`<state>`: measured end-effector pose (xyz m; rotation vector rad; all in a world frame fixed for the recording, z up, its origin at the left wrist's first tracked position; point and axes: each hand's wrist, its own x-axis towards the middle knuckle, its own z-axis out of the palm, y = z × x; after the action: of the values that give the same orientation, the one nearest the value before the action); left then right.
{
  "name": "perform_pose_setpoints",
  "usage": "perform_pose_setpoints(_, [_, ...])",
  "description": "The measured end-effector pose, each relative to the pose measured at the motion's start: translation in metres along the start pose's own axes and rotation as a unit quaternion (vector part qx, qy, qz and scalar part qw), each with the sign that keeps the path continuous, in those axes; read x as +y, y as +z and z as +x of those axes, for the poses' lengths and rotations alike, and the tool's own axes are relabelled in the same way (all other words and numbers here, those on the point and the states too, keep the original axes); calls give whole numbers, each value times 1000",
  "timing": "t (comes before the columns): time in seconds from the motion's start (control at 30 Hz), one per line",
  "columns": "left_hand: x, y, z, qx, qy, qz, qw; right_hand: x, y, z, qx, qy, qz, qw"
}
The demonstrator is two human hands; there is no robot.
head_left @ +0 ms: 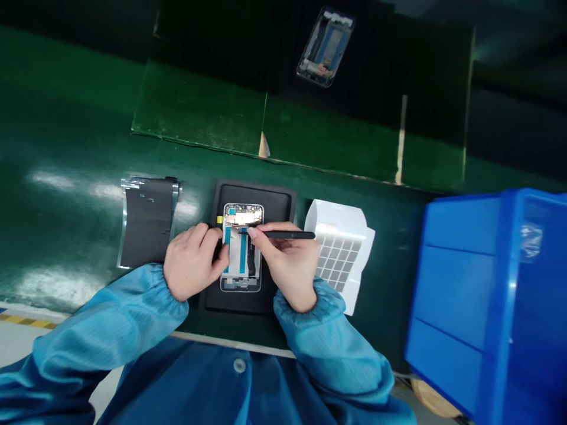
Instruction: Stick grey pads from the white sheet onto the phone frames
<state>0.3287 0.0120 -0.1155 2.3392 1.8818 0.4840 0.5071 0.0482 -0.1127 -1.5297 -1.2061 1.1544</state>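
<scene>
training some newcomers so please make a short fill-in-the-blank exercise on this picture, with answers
The slim black tool is in the person's ____ hand. The tray under the opened phone is coloured ____. The big bin is coloured ____. A second opened phone lies near the ____ edge of the picture.

Missing words: right; black; blue; top.

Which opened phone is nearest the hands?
The near phone, on the black tray between the left hand and right hand; the far phone lies away from both.
</scene>
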Motion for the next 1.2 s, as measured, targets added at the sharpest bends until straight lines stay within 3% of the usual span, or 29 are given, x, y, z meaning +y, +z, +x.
perform_pose_setpoints(1.2, [0,0,0,-1,2,3,1000,5,-1,-1,4,-37,-41,998])
